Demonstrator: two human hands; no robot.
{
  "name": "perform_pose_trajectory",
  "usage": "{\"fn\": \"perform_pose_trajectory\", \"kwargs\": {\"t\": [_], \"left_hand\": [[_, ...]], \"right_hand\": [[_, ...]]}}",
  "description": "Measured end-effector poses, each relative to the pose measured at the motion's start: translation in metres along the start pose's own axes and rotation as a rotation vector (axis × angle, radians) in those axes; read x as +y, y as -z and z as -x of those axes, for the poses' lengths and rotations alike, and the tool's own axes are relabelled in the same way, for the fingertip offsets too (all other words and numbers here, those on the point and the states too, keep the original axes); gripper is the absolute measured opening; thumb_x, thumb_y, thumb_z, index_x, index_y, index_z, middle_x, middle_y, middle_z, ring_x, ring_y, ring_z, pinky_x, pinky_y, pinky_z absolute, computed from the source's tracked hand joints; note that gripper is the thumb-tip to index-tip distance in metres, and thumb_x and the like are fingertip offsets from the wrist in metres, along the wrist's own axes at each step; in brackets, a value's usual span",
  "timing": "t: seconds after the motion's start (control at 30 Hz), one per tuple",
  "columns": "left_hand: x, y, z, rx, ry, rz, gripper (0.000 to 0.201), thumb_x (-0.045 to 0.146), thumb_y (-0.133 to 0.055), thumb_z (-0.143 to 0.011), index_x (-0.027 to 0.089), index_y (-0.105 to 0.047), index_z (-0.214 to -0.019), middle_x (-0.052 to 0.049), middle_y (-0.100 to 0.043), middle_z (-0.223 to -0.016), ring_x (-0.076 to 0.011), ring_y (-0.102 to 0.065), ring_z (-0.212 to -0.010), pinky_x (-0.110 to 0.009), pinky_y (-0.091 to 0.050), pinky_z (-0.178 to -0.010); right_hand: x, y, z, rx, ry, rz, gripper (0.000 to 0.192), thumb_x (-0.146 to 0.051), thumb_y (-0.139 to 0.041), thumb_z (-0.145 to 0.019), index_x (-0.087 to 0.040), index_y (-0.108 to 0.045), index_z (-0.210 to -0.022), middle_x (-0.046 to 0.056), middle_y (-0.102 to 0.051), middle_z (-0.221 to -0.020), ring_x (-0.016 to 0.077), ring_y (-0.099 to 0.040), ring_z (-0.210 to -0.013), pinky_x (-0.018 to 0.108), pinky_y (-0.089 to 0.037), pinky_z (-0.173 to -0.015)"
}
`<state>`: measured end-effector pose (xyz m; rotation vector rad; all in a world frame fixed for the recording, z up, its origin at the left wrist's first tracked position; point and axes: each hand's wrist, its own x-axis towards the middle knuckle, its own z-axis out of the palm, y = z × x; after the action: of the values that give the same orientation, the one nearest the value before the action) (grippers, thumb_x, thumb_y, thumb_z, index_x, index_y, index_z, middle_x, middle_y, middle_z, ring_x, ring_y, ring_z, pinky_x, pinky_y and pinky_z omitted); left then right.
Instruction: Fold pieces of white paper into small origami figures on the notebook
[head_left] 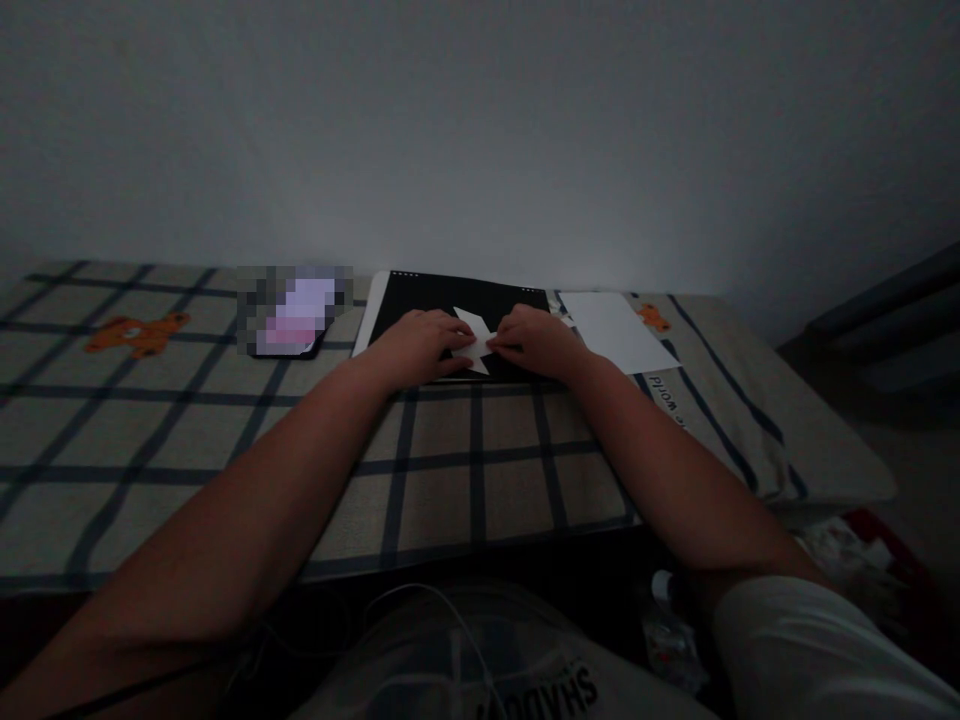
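Note:
A small folded piece of white paper (pixel 475 332) lies on a flat black board (pixel 457 287) with a white left edge. My left hand (pixel 426 345) rests on its left side, thumb and fingers pressing the paper. From the right, my right hand (pixel 529 338) pinches the paper's edge between thumb and fingertips. Part of the paper is hidden beneath my fingers. A larger white sheet (pixel 619 330) lies on the cloth just right of the board, beyond my right wrist.
A checked tablecloth (pixel 442 470) with orange bear prints covers the table against a grey wall. A phone (pixel 300 310) with a lit, blurred screen lies left of the board. Below the table's front edge, a plastic bottle (pixel 667 630) stands near a thin white cable (pixel 442 600).

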<state>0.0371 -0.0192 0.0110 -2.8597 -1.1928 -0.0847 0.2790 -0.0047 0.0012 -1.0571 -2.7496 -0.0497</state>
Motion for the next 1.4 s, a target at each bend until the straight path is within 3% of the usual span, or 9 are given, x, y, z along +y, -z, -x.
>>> {"fn": "perform_pose_trajectory", "kwargs": {"t": [0.27,0.47,0.63,0.83,1.03,1.27,1.4], "left_hand": [[-0.004,-0.003,-0.001,0.034,-0.031,0.010,0.046,0.046,-0.054,-0.100,0.020,-0.071,-0.134,-0.008,-0.072,-0.136,-0.0268,-0.064,-0.124,-0.039,-0.046,-0.106],[-0.004,-0.001,-0.001,0.043,-0.033,0.017,0.044,0.046,-0.053,-0.100,0.024,-0.073,-0.133,-0.006,-0.074,-0.133,-0.0265,-0.066,-0.123,-0.039,-0.046,-0.106],[-0.001,0.001,0.001,0.034,0.008,0.013,0.043,0.047,-0.054,-0.100,0.025,-0.072,-0.132,-0.004,-0.073,-0.135,-0.0269,-0.065,-0.124,-0.040,-0.045,-0.105],[0.002,0.003,0.003,0.021,0.051,0.007,0.045,0.049,-0.053,-0.100,0.024,-0.070,-0.135,-0.004,-0.071,-0.139,-0.0279,-0.063,-0.125,-0.041,-0.045,-0.102],[0.004,0.006,0.003,-0.001,0.053,-0.007,0.044,0.046,-0.054,-0.100,0.025,-0.069,-0.135,-0.004,-0.070,-0.141,-0.0275,-0.063,-0.125,-0.040,-0.045,-0.102],[0.001,0.002,0.002,0.002,0.021,0.019,0.044,0.045,-0.055,-0.099,0.024,-0.070,-0.135,-0.005,-0.070,-0.140,-0.0277,-0.063,-0.126,-0.041,-0.045,-0.105],[-0.003,0.000,0.000,0.013,0.005,0.010,0.045,0.046,-0.055,-0.099,0.023,-0.071,-0.134,-0.006,-0.072,-0.138,-0.0280,-0.064,-0.124,-0.041,-0.046,-0.105]], "right_hand": [[-0.011,0.001,-0.003,-0.058,-0.022,0.097,0.033,-0.030,-0.049,-0.104,-0.018,-0.080,-0.100,0.011,-0.072,-0.106,0.0241,-0.053,-0.098,0.036,-0.035,-0.080],[-0.019,-0.005,-0.007,-0.034,0.008,0.143,0.036,-0.032,-0.047,-0.104,-0.019,-0.079,-0.111,0.011,-0.072,-0.106,0.0250,-0.051,-0.096,0.037,-0.032,-0.076],[-0.021,0.004,-0.007,-0.061,-0.051,0.175,0.039,-0.034,-0.045,-0.105,-0.017,-0.079,-0.100,0.012,-0.073,-0.104,0.0251,-0.052,-0.096,0.037,-0.031,-0.073],[-0.022,0.017,-0.004,-0.108,-0.107,0.178,0.029,-0.031,-0.054,-0.096,-0.016,-0.077,-0.089,0.012,-0.072,-0.093,0.0247,-0.055,-0.092,0.037,-0.033,-0.073],[-0.022,0.023,-0.002,-0.127,-0.140,0.178,0.029,-0.032,-0.055,-0.094,-0.016,-0.077,-0.086,0.012,-0.069,-0.087,0.0253,-0.056,-0.088,0.037,-0.034,-0.072],[-0.022,0.015,0.000,-0.069,-0.076,0.145,0.030,-0.030,-0.052,-0.098,-0.017,-0.077,-0.088,0.011,-0.073,-0.095,0.0251,-0.055,-0.093,0.037,-0.033,-0.075],[-0.023,0.006,-0.004,-0.078,-0.042,0.172,0.037,-0.032,-0.046,-0.104,-0.018,-0.079,-0.098,0.010,-0.073,-0.103,0.0236,-0.054,-0.094,0.037,-0.032,-0.075]]}}
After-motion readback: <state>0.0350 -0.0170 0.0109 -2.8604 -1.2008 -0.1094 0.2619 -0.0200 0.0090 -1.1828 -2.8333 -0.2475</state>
